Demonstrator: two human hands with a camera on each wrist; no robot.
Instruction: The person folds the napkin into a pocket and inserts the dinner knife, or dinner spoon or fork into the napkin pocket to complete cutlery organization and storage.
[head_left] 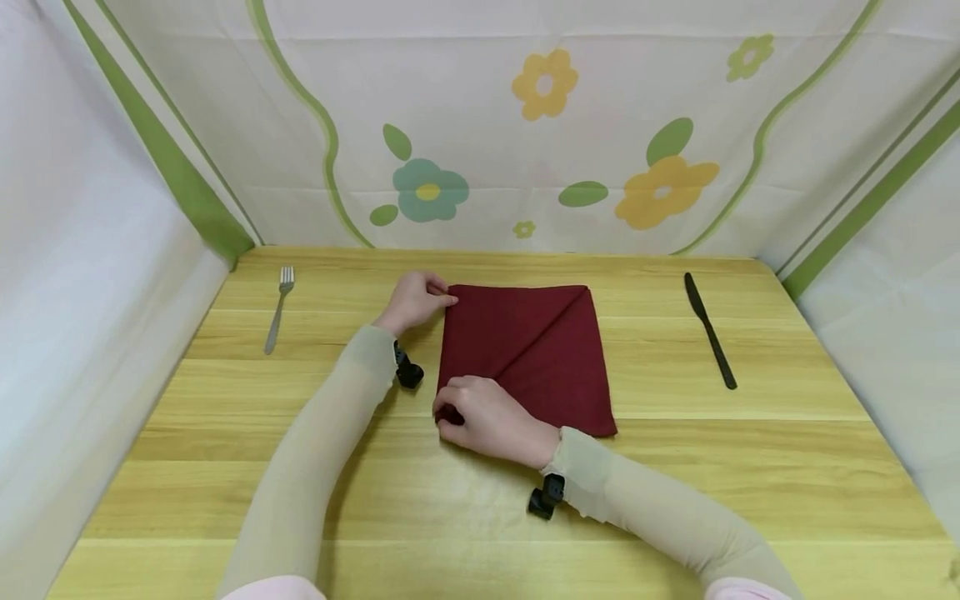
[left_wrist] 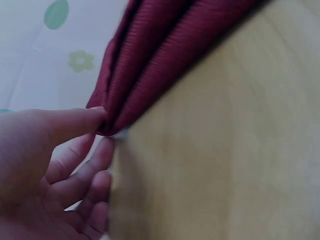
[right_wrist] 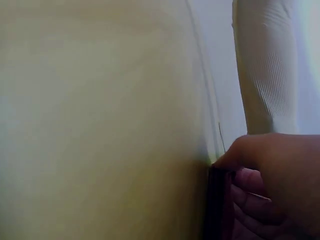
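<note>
A dark red cloth napkin (head_left: 555, 358), folded into a square with a diagonal fold line across its top, lies on the wooden table. At its far left corner my left hand (head_left: 417, 300) pinches the cloth between thumb and fingers. In the left wrist view several layers of the napkin (left_wrist: 150, 60) gather under the thumb of that hand (left_wrist: 35, 155). My right hand (head_left: 491, 419) holds the near left corner, its fingers curled over the edge. The right wrist view shows this hand (right_wrist: 280, 175) gripping a dark strip of the napkin (right_wrist: 216, 205).
To the left on the table (head_left: 187, 483) lies a silver fork (head_left: 280, 310), tines pointing away. A black knife (head_left: 709, 329) lies to the right, slightly slanted. White cloth walls with printed flowers (head_left: 544, 83) stand behind the table and at both sides.
</note>
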